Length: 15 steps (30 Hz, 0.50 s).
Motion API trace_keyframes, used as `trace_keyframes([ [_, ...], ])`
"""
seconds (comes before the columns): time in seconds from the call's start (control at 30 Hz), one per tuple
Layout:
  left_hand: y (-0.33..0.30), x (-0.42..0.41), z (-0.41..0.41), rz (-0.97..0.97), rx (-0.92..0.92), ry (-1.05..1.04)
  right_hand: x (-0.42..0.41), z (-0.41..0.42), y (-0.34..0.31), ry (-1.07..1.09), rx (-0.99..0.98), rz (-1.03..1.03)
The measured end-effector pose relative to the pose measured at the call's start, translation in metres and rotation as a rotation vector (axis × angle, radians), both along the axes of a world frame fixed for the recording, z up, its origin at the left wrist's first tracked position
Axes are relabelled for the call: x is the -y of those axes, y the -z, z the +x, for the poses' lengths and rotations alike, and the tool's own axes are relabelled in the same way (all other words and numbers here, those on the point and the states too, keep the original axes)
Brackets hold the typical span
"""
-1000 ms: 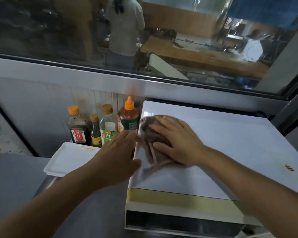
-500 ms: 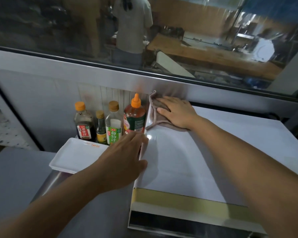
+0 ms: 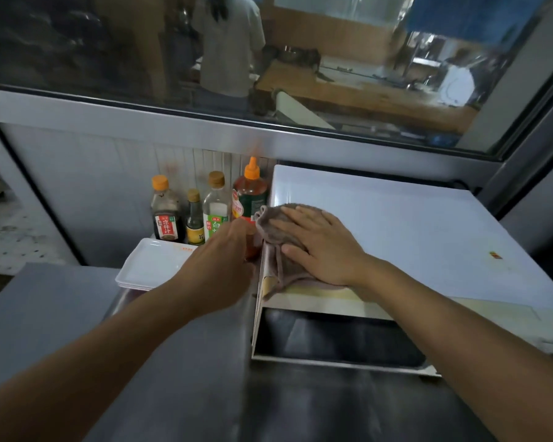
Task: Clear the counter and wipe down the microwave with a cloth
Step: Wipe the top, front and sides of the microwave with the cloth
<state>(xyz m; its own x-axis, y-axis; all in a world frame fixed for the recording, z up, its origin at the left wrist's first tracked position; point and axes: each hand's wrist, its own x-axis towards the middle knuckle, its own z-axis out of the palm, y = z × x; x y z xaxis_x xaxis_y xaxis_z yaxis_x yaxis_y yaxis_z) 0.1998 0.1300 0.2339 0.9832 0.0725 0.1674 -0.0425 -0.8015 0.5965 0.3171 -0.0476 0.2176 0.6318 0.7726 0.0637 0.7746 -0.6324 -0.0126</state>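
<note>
Our cloth (image 3: 283,247) now lies at the front left corner of the microwave (image 3: 396,231) top, about 7 o'clock on that white top, with one end hanging just over the front edge. Half a second ago we had it far back, at the 11 o'clock corner by the wall. So we have pulled it toward us along the left side in one long stroke. That tells us the wiping is well under way and the left strip of the top has been gone over.

Our right hand (image 3: 316,247) lies flat on the cloth with fingers straight and spread, pressing it down. Our left hand (image 3: 219,266) has moved too. It was beside the left edge of the top before; now it sits at the left front corner, near the cloth's hanging end. It looks blurred, and its fingers are hidden from us, so we cannot tell if it holds anything.

We think most of the top, over at 3 o'clock, is not wiped yet.

At 9 o'clock from the microwave, four bottles (image 3: 216,208) stand in a row by the wall. A white tray (image 3: 147,266) lies in front of them on the worktop (image 3: 61,314). These may need moving for the clearing part.
</note>
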Motion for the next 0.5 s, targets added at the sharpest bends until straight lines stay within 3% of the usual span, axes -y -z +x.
trace_keyframes([
  [0.13, -0.002, -0.003, -0.014, -0.004, 0.025, 0.025, 0.009, -0.046, -0.002, 0.002, -0.003, 0.018],
  [0.33, -0.009, -0.003, -0.023, -0.035, 0.025, 0.063, -0.002, -0.100, 0.020, 0.045, 0.198, -0.061],
  [0.5, -0.007, 0.011, -0.022, -0.013, -0.033, 0.138, 0.036, -0.102, 0.010, 0.045, 0.227, 0.165],
])
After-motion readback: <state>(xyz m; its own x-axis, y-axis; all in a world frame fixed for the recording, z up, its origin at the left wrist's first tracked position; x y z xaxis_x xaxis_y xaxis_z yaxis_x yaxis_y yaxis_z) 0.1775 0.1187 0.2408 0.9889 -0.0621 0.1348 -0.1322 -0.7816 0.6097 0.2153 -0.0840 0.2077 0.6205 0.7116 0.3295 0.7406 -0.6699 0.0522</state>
